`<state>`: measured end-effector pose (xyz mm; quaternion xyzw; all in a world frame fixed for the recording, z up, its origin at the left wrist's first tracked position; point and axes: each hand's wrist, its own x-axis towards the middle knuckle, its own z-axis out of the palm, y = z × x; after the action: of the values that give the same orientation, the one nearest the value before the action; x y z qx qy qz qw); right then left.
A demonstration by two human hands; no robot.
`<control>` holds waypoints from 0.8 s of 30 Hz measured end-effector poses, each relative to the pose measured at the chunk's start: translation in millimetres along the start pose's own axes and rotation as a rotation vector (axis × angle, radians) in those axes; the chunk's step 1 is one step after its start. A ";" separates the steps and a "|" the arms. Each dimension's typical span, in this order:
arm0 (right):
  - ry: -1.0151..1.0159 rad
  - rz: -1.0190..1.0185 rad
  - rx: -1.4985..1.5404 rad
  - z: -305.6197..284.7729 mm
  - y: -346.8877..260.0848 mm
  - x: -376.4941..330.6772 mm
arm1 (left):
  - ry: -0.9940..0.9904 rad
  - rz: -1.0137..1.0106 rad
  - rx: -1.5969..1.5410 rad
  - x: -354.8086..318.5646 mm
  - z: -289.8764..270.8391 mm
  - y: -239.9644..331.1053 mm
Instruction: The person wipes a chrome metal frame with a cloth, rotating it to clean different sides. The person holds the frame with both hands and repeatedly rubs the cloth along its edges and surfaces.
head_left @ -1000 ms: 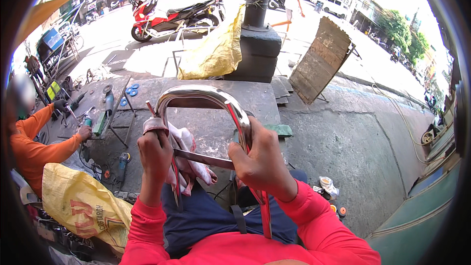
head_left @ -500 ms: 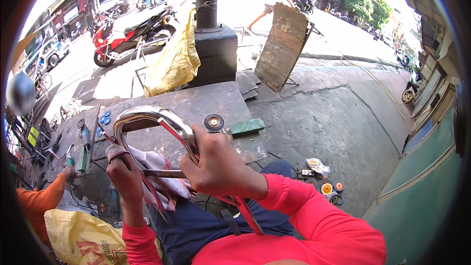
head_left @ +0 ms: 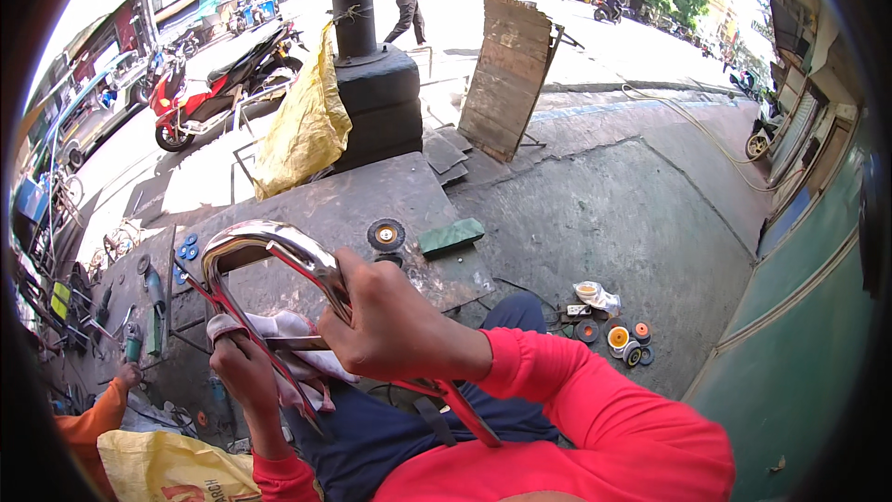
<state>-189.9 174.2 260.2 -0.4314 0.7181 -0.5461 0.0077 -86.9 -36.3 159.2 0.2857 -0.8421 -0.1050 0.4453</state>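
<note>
A bent frame of shiny chrome tube (head_left: 251,234) slants over my lap, its lower part reaching down to my red shirt. My right hand (head_left: 400,321) is closed round the right leg of the tube, near the crossbar. At the frame's left side, my left hand (head_left: 243,370) is closed on a pale rag (head_left: 223,326) that it presses against the tube. More whitish-pink cloth (head_left: 302,363) drapes behind the frame on my thigh. Ahead of the hands, a black round brush wheel (head_left: 386,235) and a green bar (head_left: 452,238) rest on a flat sheet (head_left: 372,195).
Several wheels and discs (head_left: 618,338) lie to the right on the ground. On the left are blue discs (head_left: 187,247), an angle grinder (head_left: 134,342) and a co-worker's orange sleeve (head_left: 98,420). Beyond stand a post base (head_left: 376,112), a yellow sack (head_left: 307,130), a leaning board (head_left: 506,74) and a red motorbike (head_left: 218,84).
Both hands keep their grip on the frame and rag, with little movement. The view has shifted slightly, so the background sits further left. In the street, passers-by have changed position.
</note>
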 end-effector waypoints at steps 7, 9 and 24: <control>-0.015 -0.031 0.023 0.6 -0.4 -4.2 | 0.050 0.061 -0.013 -5.7 -6.3 -1.9; -0.021 -0.031 0.043 1.3 -2.4 -5.9 | -0.001 0.100 0.022 11.7 -12.8 -2.5; -0.065 -0.022 0.048 -3.3 -9.7 -7.0 | -0.034 -0.007 0.267 -32.1 -16.3 -10.0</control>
<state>-181.1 180.9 266.0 -0.4565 0.6994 -0.5488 0.0352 -55.7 -24.7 142.2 0.3436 -0.8550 0.0015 0.3885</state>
